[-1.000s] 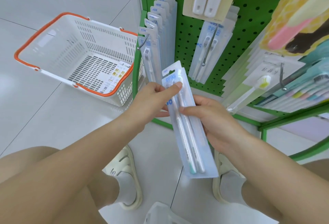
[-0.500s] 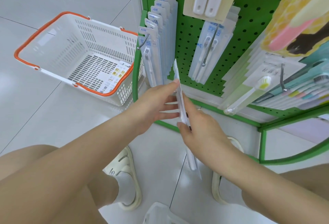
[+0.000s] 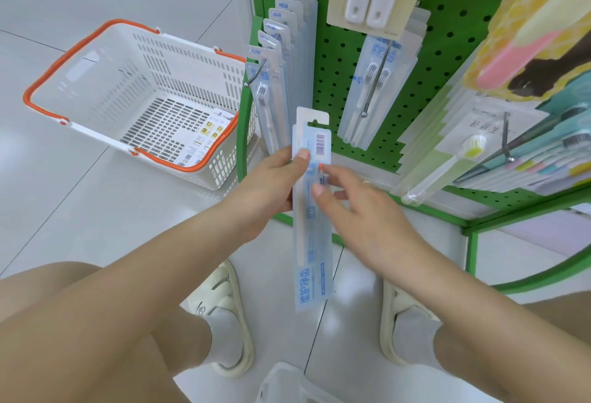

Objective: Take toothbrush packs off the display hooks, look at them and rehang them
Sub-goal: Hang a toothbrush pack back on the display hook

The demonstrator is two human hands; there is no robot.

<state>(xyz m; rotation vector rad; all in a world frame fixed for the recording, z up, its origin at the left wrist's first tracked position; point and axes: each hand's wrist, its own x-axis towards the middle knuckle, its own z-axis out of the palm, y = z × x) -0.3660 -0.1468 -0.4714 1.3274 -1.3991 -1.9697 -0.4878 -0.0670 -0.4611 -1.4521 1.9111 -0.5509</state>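
A long pale-blue toothbrush pack [image 3: 311, 242] hangs upright in front of the green pegboard [image 3: 335, 60], its printed back with a barcode facing me. My left hand [image 3: 271, 188] grips its upper left edge, thumb on the front. My right hand [image 3: 361, 210] is beside it with fingers spread, fingertips touching the pack's right edge. More packs of the same kind hang in a row on a hook [image 3: 256, 74] at the rack's left side. Another pair of packs hangs on a middle hook [image 3: 375, 82].
A white shopping basket [image 3: 105, 92] with orange handles stands on the tiled floor to the left, a leaflet in its bottom. Other brush packs [image 3: 473, 150] hang at the right. The rack's green base frame [image 3: 473, 233] runs beside my feet in white sandals.
The pack has been turned over, from front-facing through edge-on to back-facing. My right hand has let go of its lower part and now touches it with open fingers; my left hand keeps hold.
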